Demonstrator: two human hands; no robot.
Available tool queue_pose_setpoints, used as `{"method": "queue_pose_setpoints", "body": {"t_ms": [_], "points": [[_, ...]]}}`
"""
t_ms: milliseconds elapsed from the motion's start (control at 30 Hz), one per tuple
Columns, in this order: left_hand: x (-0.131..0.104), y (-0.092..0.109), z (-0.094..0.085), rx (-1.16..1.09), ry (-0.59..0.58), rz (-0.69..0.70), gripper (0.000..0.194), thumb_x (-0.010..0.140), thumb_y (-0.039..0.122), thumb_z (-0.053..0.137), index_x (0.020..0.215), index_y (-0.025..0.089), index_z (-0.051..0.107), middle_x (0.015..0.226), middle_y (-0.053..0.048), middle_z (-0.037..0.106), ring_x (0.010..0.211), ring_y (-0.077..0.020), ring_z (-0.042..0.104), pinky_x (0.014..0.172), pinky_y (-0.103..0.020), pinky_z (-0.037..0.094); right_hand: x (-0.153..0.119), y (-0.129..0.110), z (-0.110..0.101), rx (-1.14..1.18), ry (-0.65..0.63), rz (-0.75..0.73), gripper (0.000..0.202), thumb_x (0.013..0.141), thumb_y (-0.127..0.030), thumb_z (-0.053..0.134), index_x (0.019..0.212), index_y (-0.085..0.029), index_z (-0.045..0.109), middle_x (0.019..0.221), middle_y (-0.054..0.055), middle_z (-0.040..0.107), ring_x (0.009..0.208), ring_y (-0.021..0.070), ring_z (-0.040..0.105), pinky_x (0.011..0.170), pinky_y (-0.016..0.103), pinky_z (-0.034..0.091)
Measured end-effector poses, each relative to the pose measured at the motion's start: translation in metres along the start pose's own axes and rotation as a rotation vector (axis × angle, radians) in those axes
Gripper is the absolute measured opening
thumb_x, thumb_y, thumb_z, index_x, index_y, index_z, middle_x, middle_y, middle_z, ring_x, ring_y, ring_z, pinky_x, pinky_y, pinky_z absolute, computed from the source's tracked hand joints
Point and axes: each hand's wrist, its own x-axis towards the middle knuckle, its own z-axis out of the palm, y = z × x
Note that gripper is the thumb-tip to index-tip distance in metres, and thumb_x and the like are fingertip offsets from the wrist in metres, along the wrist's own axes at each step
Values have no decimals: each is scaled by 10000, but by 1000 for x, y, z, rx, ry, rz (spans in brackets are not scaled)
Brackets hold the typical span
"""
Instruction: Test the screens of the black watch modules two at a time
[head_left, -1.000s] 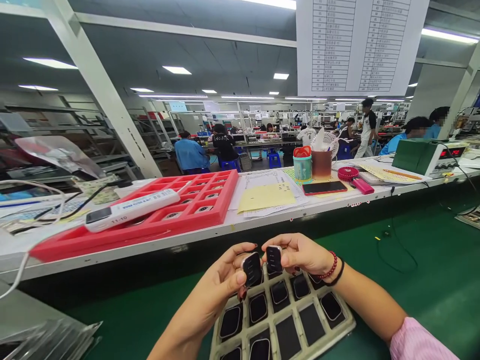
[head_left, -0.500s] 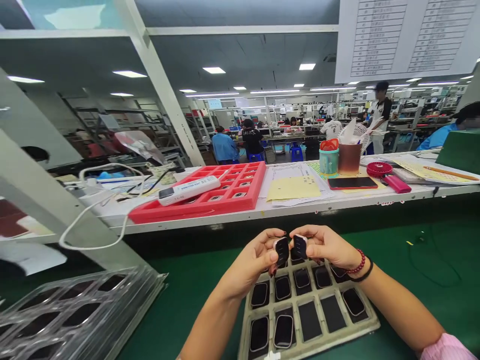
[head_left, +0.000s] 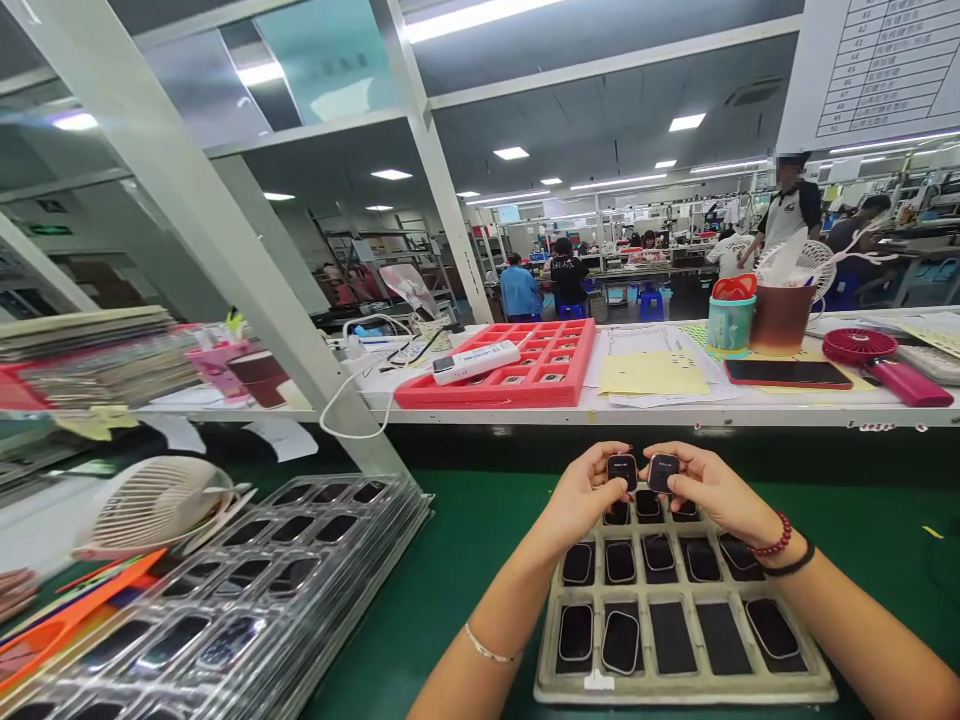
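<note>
My left hand (head_left: 581, 492) pinches a small black watch body (head_left: 622, 469) and my right hand (head_left: 709, 487) pinches a second black watch body (head_left: 663, 472). Both pieces are held side by side, screens toward me, just above the far end of a grey compartment tray (head_left: 787, 688) on the green mat. Several of the tray's pockets hold more black watch bodies (head_left: 621, 640); some pockets look bare. A red bead bracelet and a black band sit on my right wrist.
A stack of clear plastic trays (head_left: 247, 600) lies at the left beside a white fan (head_left: 154, 503). The shelf behind carries a red tray (head_left: 525, 385) with a white device (head_left: 475, 362), papers (head_left: 651, 372), cups (head_left: 731, 322), a phone (head_left: 787, 373). Other people work in the background.
The view has swung left and down, bringing the clear tray stack and white fan into sight. Both hands still hold the two watch bodies together over the grey tray.
</note>
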Motion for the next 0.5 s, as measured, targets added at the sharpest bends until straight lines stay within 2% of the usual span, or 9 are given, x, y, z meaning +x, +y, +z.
{"method": "queue_pose_setpoints", "body": {"t_ms": [67,167,300,400,500], "points": [[-1,0,3,32,27,17,410,746,177,596,1141,126,498,921,-82,617,647,-113,577,539,-193,424,0,1,2,-31,-12,6,374,792,-195,573,1162,-153,539,950,73,626,739,149,587,575,237,513],[0,1,5,39,41,24,444,711,128,575,1148,131,494,897,-63,616,657,-113,580,587,-209,447,2,0,2,-55,-37,15,394,774,-189,564,1167,-167,534,1009,75,619,775,166,593,600,258,524],[0,1,4,46,33,32,409,744,202,593,1134,126,495,868,-50,596,639,-107,569,577,-209,447,0,-4,0,-145,-11,-7,308,826,-258,531,1119,-162,541,991,67,607,780,173,594,606,267,509],[-4,0,7,83,-5,13,262,793,289,569,992,125,526,821,-42,583,620,-110,567,552,-205,441,-19,1,-1,-305,56,-34,152,830,-213,518,971,-166,548,869,33,608,759,165,582,655,270,473],[-15,-9,22,288,-78,22,150,808,245,528,921,147,549,775,-17,584,631,-118,565,575,-214,436,-56,18,2,-542,8,19,82,804,-129,503,857,-177,543,791,17,603,734,171,572,669,282,453]]}}
